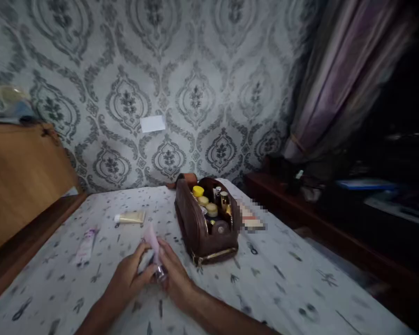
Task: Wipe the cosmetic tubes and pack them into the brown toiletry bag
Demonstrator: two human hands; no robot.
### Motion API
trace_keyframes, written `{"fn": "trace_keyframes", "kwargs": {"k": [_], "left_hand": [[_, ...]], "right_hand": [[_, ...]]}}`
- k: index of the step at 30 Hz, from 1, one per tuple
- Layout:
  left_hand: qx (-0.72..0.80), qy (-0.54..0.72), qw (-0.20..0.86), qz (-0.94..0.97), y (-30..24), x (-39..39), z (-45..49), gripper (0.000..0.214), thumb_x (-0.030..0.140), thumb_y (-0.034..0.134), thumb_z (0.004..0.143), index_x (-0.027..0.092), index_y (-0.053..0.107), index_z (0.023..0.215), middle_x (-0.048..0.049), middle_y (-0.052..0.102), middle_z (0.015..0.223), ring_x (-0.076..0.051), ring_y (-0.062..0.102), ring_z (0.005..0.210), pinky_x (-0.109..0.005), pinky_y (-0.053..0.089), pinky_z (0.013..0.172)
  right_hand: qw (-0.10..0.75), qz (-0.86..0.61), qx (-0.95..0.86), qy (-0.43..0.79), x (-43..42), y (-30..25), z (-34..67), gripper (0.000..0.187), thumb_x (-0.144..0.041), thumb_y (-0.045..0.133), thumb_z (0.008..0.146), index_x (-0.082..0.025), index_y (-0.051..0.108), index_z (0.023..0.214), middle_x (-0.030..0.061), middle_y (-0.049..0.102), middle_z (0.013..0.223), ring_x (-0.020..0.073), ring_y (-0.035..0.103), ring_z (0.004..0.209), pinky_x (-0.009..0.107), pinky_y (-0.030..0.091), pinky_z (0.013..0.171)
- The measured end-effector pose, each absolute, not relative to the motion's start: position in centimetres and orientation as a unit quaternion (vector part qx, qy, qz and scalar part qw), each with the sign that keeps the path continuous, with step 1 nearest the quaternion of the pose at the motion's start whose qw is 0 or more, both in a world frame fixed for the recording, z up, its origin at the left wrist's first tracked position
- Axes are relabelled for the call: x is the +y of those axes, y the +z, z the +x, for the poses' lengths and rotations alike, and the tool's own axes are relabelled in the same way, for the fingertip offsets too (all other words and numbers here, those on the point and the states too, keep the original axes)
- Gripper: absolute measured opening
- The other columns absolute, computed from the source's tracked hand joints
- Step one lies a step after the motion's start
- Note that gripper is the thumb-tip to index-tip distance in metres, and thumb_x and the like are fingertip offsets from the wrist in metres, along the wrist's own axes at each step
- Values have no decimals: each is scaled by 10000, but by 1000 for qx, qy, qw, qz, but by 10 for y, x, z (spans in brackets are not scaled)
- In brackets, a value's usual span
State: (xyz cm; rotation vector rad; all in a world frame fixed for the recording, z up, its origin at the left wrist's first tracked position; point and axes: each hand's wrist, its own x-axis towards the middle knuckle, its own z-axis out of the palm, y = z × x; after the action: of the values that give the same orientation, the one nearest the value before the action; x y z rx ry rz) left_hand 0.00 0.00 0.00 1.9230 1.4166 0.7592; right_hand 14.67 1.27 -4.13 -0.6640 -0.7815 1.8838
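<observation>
Both my hands meet low over the patterned bed sheet [282, 279], pinching a small pink tube [152, 242] with a silver cap. My left hand [131, 274] grips it from the left, fingers closed. From the right, my right hand [174, 274] is closed on the cap end. Just right of my hands stands an open brown leather toiletry bag [199, 228] packed with several small bottles and yellow-capped jars.
A cream tube [131, 217] and a pale pink tube [85, 246] lie on the sheet to the left. A wooden headboard [21, 177] is at far left, a patterned wall behind, curtain [338, 93] and dark furniture to the right. A blurred flat item [251, 217] lies right of the bag.
</observation>
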Motion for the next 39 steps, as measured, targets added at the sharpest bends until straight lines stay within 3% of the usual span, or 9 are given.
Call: {"fn": "trace_keyframes", "kwargs": {"k": [4,10,14,19,23,26,29,35,39], "left_hand": [[581,316,277,698,5,1,0,493,584,340,933,204,526,1184,6,669,640,-222,651,630,-314,510,654],[601,354,159,699,-8,8,-8,542,546,393,913,246,530,1343,-80,645,1283,-279,614,1177,-438,489,1002],[615,313,173,703,-18,12,-7,568,553,400,908,281,518,1393,-75,582,1386,-296,515,1316,-500,396,1109],[625,373,190,659,-18,16,-8,672,576,411,907,245,361,1490,-98,425,1531,-289,421,1394,-481,313,1164],[655,447,214,570,-11,21,-19,737,647,465,854,225,368,1450,-122,591,1316,-286,626,1097,-433,484,955],[651,446,250,562,-6,23,-25,552,684,494,817,207,598,1073,-38,673,915,-224,629,812,-320,490,748],[641,438,245,580,-3,23,-26,496,692,489,809,204,555,750,19,559,652,-176,536,648,-270,417,636],[631,483,251,553,-3,23,-26,450,636,515,824,202,546,708,30,534,646,-157,502,646,-246,385,613],[641,522,272,493,-7,28,-31,459,634,507,844,203,509,685,42,462,598,-142,450,606,-240,363,573]], "right_hand": [[495,-247,-337,762,15,-50,144,849,-402,861,595,-287,470,1340,-22,621,920,126,590,690,245,466,573],[487,-274,-476,679,14,-54,144,746,-271,755,647,-256,507,1350,34,646,1099,201,629,884,299,507,679],[469,-311,-588,581,10,-43,150,755,-232,741,649,-197,530,1373,77,644,1256,267,602,1112,395,478,958],[457,-324,-615,554,6,-41,151,769,-219,733,654,-174,534,1395,103,613,1342,287,577,1196,412,438,1030],[449,-298,-626,564,5,-43,149,734,-179,730,631,-217,590,1350,52,656,1274,257,600,1125,371,449,987],[418,-295,-628,586,4,-38,150,682,-181,720,633,-227,630,1307,17,700,1110,208,620,933,306,477,823],[390,-315,-633,590,1,-30,153,679,-182,723,635,-234,628,1305,-2,686,1020,158,568,802,258,440,703],[388,-356,-628,573,4,-36,152,662,-254,791,601,-242,625,1242,-13,627,940,142,538,779,250,418,678],[402,-308,-512,694,12,-48,147,545,-359,782,598,-208,623,1097,-10,626,887,111,566,614,228,411,537]]}}
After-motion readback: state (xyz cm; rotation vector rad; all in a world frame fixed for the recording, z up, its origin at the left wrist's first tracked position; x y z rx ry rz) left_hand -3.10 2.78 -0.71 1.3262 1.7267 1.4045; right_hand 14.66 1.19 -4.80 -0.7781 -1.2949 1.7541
